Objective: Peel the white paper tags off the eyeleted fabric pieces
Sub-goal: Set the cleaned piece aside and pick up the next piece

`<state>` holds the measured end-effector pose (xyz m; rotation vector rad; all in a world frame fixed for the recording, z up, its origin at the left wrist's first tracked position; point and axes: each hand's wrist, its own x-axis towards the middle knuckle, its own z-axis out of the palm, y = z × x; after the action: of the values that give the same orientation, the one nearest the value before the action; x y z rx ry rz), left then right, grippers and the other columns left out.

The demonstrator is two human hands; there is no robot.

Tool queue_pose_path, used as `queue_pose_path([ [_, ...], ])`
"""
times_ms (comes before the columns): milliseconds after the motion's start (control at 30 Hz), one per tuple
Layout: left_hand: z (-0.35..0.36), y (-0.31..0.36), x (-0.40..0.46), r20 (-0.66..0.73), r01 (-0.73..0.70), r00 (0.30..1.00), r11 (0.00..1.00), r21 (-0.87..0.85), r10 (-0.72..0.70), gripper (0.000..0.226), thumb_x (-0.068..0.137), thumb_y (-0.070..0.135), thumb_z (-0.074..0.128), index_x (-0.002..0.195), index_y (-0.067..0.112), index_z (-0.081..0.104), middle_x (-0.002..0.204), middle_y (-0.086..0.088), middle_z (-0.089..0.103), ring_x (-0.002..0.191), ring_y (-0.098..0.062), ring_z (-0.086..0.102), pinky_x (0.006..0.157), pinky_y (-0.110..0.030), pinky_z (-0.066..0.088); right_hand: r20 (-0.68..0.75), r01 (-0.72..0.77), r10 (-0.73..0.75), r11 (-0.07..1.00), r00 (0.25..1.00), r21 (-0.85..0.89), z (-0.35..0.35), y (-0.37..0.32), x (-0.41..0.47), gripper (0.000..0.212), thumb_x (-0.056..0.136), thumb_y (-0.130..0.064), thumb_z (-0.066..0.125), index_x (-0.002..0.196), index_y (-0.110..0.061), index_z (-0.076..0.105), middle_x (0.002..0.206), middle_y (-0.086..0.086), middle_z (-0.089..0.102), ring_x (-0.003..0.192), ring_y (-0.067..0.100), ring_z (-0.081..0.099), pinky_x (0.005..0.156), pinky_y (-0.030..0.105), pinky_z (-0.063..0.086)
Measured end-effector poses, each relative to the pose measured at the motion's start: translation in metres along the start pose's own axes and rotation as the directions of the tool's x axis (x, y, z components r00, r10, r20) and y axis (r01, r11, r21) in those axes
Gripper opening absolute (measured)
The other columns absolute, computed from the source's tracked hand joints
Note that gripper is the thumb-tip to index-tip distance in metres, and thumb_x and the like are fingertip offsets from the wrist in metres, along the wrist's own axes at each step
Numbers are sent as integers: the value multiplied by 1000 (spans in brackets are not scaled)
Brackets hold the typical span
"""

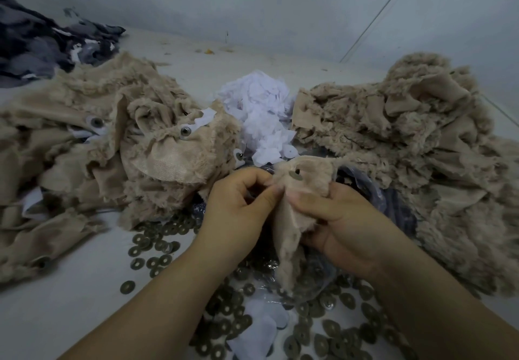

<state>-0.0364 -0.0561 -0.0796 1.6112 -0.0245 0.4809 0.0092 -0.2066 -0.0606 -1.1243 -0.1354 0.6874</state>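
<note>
Looks like you're roughly midway, judging by the piles: a heap of peeled white paper tags (259, 112) sits at the back centre btwn two beige fur-fabric piles, the left pile (112, 146) w/ white tags visible by its eyelets, so more to do; the right pile (407, 146) shows none. Your left hand (238, 208) pinches the edge of the eyeleted fabric piece (300, 191) w/ thumb and forefinger, your right hand (339, 219) grips its other side, held just above the loose metal washers (157, 244) on the worktop (70, 303); can't tell if this piece has a tag.
</note>
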Motion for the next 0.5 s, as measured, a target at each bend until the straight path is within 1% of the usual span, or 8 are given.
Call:
queue_pose_path([
  [33,-1,0,0,-9,3,1000,1000,-28,-3,12,85,23,67,79,13,69,84,-16,69,80,-41,64,77,-57,56,-27,-4,4,1000,1000,-11,0,1,0,47,75,-14,71,121,-2,66,116,18,73,106,29,72,78,37,62],
  [100,-3,-1,1,-17,22,1000,997,-71,-23,17,84,28,63,76,13,66,77,-17,64,69,-33,58,70,-47,53,-77,-8,9,1000,997,19,1,1,3,39,85,-19,64,120,0,68,116,21,72,107,30,70,84,38,60],
  [167,-3,-1,1,-14,36,999,997,-66,-37,23,87,32,59,75,12,63,70,-10,57,65,-22,50,61,-38,47,-119,2,2,999,993,41,2,0,4,36,98,-22,53,122,1,66,116,22,72,111,33,68,96,43,55],
  [200,-2,-1,2,-15,35,999,998,-53,-36,25,87,33,57,75,11,61,69,-7,55,63,-19,48,59,-36,45,-133,7,-1,999,991,48,2,0,4,36,101,-23,48,122,1,66,116,22,72,113,34,68,101,46,52],
  [267,-1,-1,2,-13,21,1000,999,-40,-22,27,89,33,55,75,10,59,66,-3,52,60,-15,44,56,-32,42,-154,-3,13,998,988,66,3,1,3,36,104,-23,45,122,1,65,114,22,72,113,36,68,103,49,50],
  [400,0,0,2,-16,2,1000,999,-49,-3,26,90,32,54,74,12,59,61,7,50,56,-7,43,51,-22,40,-131,-17,32,994,991,108,5,-1,1,43,97,-32,52,121,1,67,114,23,72,111,35,68,100,49,52],
  [467,1,1,1,-19,3,1000,999,-50,-4,25,90,32,55,72,15,60,61,7,51,56,-7,44,52,-22,41,-71,-18,24,997,997,81,7,-2,-1,52,86,-38,61,119,1,68,116,23,71,110,33,69,98,47,54],
  [500,1,1,1,-20,0,1000,999,-53,-1,24,90,32,56,71,17,60,61,7,52,57,-8,45,52,-23,41,-44,-17,19,999,999,44,8,-2,-3,52,82,-37,64,119,0,69,115,23,72,106,31,70,94,43,57],
])
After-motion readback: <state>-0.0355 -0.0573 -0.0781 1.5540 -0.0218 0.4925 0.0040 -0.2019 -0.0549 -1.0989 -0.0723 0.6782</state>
